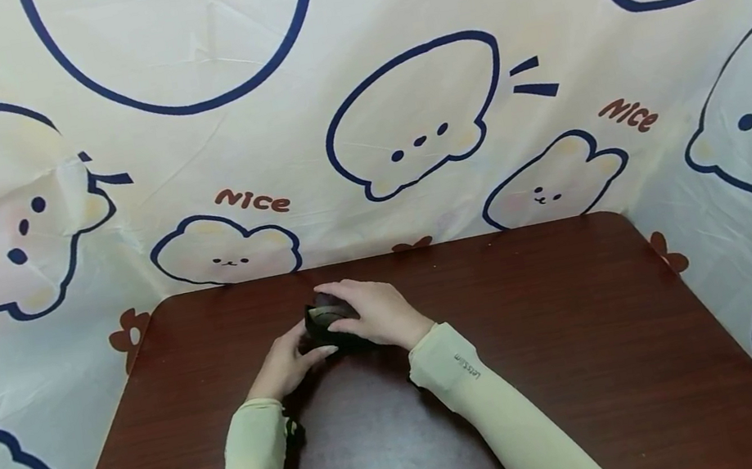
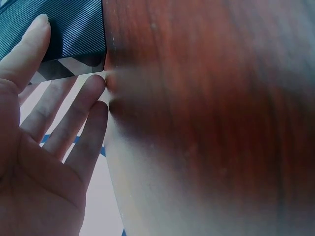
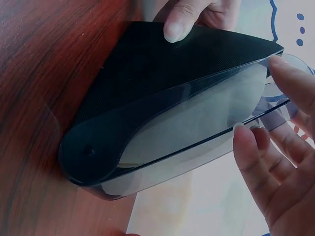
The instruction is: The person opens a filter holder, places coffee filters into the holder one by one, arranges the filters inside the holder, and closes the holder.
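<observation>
A black box (image 3: 162, 69) with finely ridged sides stands on the table near its far edge. Its smoky, see-through lid (image 3: 197, 152) pivots at one corner and is partly raised, and a pale surface shows through it. My left hand (image 1: 282, 365) steadies the box from the left, thumb (image 2: 34, 42) on the ridged side and the other fingers around the far face. From the right, my right hand (image 1: 382, 312) holds the lid's free end between thumb and fingers. In the head view the hands partly cover the box (image 1: 321, 335).
The dark brown wooden table (image 1: 592, 364) has rounded far corners. Behind it and along both sides hangs a pale curtain (image 1: 398, 7) with blue-outlined cartoon figures, close to the table's edges.
</observation>
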Demonstrator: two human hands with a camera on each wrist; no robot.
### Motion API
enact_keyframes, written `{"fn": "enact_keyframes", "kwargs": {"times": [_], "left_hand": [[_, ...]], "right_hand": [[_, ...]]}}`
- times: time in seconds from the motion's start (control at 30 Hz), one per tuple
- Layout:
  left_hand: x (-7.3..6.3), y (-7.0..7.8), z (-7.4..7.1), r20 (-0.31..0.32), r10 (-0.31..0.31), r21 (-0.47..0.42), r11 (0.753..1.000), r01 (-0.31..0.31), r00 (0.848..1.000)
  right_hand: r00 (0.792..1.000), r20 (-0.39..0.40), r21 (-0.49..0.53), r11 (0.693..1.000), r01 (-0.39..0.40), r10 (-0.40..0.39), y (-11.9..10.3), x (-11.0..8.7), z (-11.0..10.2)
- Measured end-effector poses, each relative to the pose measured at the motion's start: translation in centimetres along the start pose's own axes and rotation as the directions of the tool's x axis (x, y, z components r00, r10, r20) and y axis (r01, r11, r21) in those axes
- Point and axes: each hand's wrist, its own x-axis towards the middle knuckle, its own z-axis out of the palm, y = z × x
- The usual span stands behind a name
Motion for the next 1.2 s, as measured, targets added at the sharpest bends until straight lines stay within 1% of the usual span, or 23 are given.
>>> {"fn": "enact_keyframes", "kwargs": {"times": [0.37,0.8,1.2], "left_hand": [[-0.1,0.1,0.0,0.01,-0.006,-0.019,1.0,0.006,1.0],[-0.2,0.2,0.0,0.008,0.004,-0.028,1.0,-0.004,1.0],[0.0,-0.1,0.0,0.008,0.008,0.001,1.0,-0.009,1.0]], "right_hand": [[1.0,0.009,-0.017,1.0,0.006,-0.006,-0.3,0.3,0.5],[1.0,0.013,-0.049,0.999,-0.001,0.001,-0.6,0.5,1.2],[1.0,-0.028,-0.04,0.999,0.013,-0.014,-0.2,0.6,1.8]]}}
